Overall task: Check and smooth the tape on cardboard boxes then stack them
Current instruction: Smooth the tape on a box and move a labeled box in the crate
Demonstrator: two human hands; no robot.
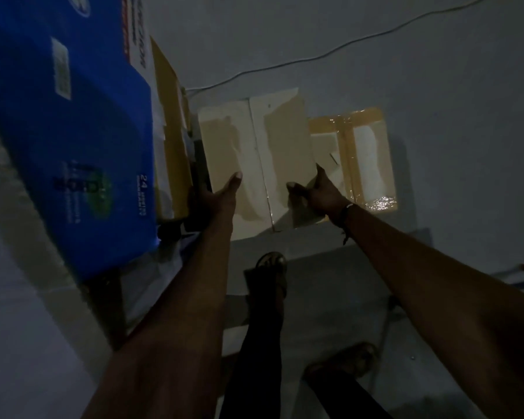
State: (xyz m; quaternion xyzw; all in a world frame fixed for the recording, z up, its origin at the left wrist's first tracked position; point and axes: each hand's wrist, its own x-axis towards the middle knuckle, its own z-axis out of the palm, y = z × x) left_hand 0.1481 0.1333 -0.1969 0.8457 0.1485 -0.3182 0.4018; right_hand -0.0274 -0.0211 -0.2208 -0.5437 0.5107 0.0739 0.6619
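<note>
While both hands clamp the pale box [254, 152] at its near end, L hand [215, 198] & R hand [318, 192], long axis runs up-frame; taped box [363, 158] just right.

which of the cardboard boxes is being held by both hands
The pale cardboard box in the middle, gripped by the left hand and right hand; the glossy taped brown box beside it lies untouched.

Bare floor [451, 71] lies open across the upper right of the frame, crossed only by a thin white cable [330, 54]. At centre a pale cardboard box [254, 152] is hemmed in: a taped box [360, 158] just beside it on the right, and a brown carton [171, 131] and tall blue box [73, 131] crowding the left.
</note>
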